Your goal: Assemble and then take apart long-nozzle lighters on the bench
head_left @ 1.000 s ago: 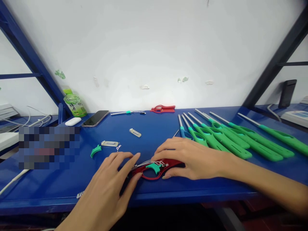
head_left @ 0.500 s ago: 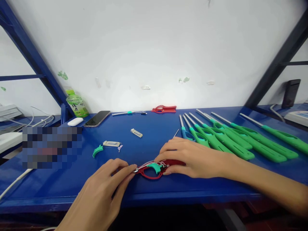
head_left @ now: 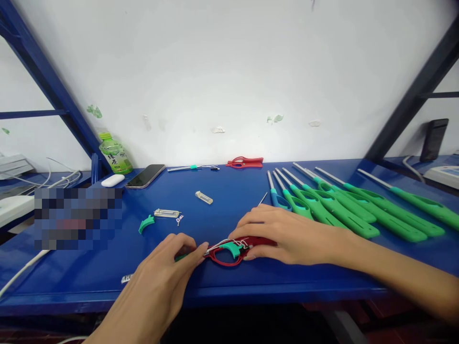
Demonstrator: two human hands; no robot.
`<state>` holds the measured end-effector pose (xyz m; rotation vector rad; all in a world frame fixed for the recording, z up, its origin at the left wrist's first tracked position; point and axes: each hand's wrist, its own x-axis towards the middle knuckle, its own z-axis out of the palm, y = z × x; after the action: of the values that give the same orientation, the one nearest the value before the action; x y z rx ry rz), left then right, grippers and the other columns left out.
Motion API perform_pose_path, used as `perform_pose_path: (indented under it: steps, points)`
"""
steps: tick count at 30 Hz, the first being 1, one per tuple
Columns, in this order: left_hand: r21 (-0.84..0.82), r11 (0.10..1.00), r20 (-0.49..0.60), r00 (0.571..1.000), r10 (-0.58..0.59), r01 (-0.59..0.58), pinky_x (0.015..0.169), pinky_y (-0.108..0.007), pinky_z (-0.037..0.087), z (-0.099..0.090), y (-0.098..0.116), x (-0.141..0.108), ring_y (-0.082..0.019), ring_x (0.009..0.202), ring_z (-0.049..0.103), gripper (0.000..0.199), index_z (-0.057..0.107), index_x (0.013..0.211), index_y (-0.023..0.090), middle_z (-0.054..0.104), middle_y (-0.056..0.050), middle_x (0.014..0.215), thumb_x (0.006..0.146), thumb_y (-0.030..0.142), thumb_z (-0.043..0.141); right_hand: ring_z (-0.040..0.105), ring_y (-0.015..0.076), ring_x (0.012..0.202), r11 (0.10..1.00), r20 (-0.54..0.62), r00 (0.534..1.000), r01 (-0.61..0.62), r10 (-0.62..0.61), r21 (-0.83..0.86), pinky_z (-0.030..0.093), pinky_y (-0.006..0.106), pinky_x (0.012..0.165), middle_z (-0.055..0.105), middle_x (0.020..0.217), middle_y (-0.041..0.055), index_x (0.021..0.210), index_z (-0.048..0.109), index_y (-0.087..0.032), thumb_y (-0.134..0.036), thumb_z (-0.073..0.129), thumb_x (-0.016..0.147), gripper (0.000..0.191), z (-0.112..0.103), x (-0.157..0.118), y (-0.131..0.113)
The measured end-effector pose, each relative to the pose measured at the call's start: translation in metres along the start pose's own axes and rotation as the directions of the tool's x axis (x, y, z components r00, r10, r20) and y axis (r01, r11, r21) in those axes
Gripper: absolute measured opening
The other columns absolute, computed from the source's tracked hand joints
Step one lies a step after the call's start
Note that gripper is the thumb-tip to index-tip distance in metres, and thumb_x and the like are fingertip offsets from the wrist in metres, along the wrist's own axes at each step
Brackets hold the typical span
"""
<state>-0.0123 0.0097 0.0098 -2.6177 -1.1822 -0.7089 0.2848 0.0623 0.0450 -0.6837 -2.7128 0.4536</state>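
A red lighter handle (head_left: 219, 263) lies near the table's front edge, with a teal trigger (head_left: 232, 248) in its loop and thin white wires (head_left: 215, 247) along its top. My left hand (head_left: 161, 272) is closed with its fingertips pinched at the handle's left end, where a bit of metal shows. The patterned metal end of a tube (head_left: 126, 278) sticks out left of that hand; the stretch between is hidden. My right hand (head_left: 287, 236) is closed over the handle's right part, thumb near the trigger, covering much of it.
Several green long-nosed lighters (head_left: 355, 205) lie at right. Clear plastic pieces (head_left: 167, 213), (head_left: 204, 197) and a loose teal trigger (head_left: 146, 222) lie left of centre. Behind are a red handle shell (head_left: 245, 162), a metal tube (head_left: 179, 168), a phone (head_left: 146, 176) and a bottle (head_left: 115, 155).
My left hand's fingers have shifted slightly along the handle's left end. The patterned tube end now shows left of that hand. My right hand stays nearly in place.
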Motion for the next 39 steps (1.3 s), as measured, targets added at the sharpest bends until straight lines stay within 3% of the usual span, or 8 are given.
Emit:
perform_pose_path:
  steps: [7, 12, 18, 25, 33, 39]
  points:
    - [0.057, 0.998, -0.009, 0.999, 0.039, -0.038, 0.064, -0.027, 0.055, -0.001, 0.002, 0.002, -0.017, 0.076, 0.063, 0.036, 0.071, 0.122, 0.023, 0.064, -0.006, 0.102, 0.107, 0.014, 0.04, 0.064, 0.0225, 0.119, 1.0, 0.002, 1.0, 0.002, -0.002, -0.013, 0.043, 0.037, 0.106, 0.073, 0.134, 0.0055, 0.138, 0.067, -0.022, -0.044, 0.064, 0.105, 0.04, 0.0, 0.0, 0.0]
    - [-0.019, 1.0, -0.01, 1.0, -0.004, 0.003, 0.07, -0.03, 0.055, 0.002, 0.004, 0.003, -0.018, 0.081, 0.061, 0.036, 0.072, 0.12, 0.023, 0.063, -0.006, 0.103, 0.106, 0.012, 0.04, 0.064, 0.0245, 0.12, 1.0, 0.02, 1.0, -0.007, 0.007, -0.029, 0.041, 0.041, 0.108, 0.072, 0.137, 0.0058, 0.143, 0.065, -0.022, -0.046, 0.061, 0.106, 0.044, 0.0, 0.0, -0.001]
    - [-0.126, 0.992, 0.035, 0.999, -0.029, 0.033, 0.073, -0.03, 0.055, 0.011, -0.005, 0.003, -0.017, 0.081, 0.06, 0.05, 0.058, 0.146, 0.034, 0.058, -0.003, 0.1, 0.105, 0.01, 0.041, 0.065, 0.0228, 0.112, 1.0, 0.026, 1.0, -0.006, 0.007, -0.025, 0.045, 0.037, 0.102, 0.072, 0.124, 0.0069, 0.14, 0.068, -0.023, -0.045, 0.062, 0.106, 0.042, 0.002, 0.0, 0.002]
    - [-0.213, 0.975, 0.156, 0.987, -0.023, 0.056, 0.097, -0.04, 0.052, 0.011, -0.009, 0.003, -0.02, 0.105, 0.061, 0.063, 0.05, 0.151, 0.041, 0.056, -0.004, 0.124, 0.103, 0.004, 0.035, 0.063, 0.0232, 0.111, 0.997, 0.056, 0.995, -0.076, 0.077, -0.017, 0.047, 0.036, 0.1, 0.066, 0.125, 0.0071, 0.139, 0.069, -0.023, -0.042, 0.065, 0.104, 0.04, 0.0, 0.0, -0.001]
    - [-0.249, 0.967, 0.129, 0.991, -0.018, 0.05, 0.098, -0.038, 0.05, 0.014, -0.01, 0.001, -0.019, 0.105, 0.06, 0.059, 0.05, 0.151, 0.041, 0.055, -0.004, 0.125, 0.105, 0.006, 0.034, 0.063, 0.0201, 0.109, 0.985, 0.084, 0.988, -0.136, 0.127, 0.108, 0.048, 0.031, 0.095, 0.063, 0.123, 0.0039, 0.138, 0.07, -0.028, -0.039, 0.068, 0.103, 0.037, -0.001, 0.003, -0.002]
    - [-0.231, 0.969, 0.197, 0.979, -0.047, 0.093, 0.097, -0.044, 0.051, 0.013, -0.009, 0.006, -0.022, 0.101, 0.06, 0.06, 0.054, 0.146, 0.039, 0.058, -0.005, 0.123, 0.101, 0.004, 0.034, 0.061, 0.0213, 0.115, 0.958, 0.115, 0.974, -0.213, 0.194, 0.194, 0.046, 0.034, 0.102, 0.062, 0.128, 0.0035, 0.146, 0.064, -0.03, -0.046, 0.069, 0.101, 0.048, -0.003, 0.003, -0.004]
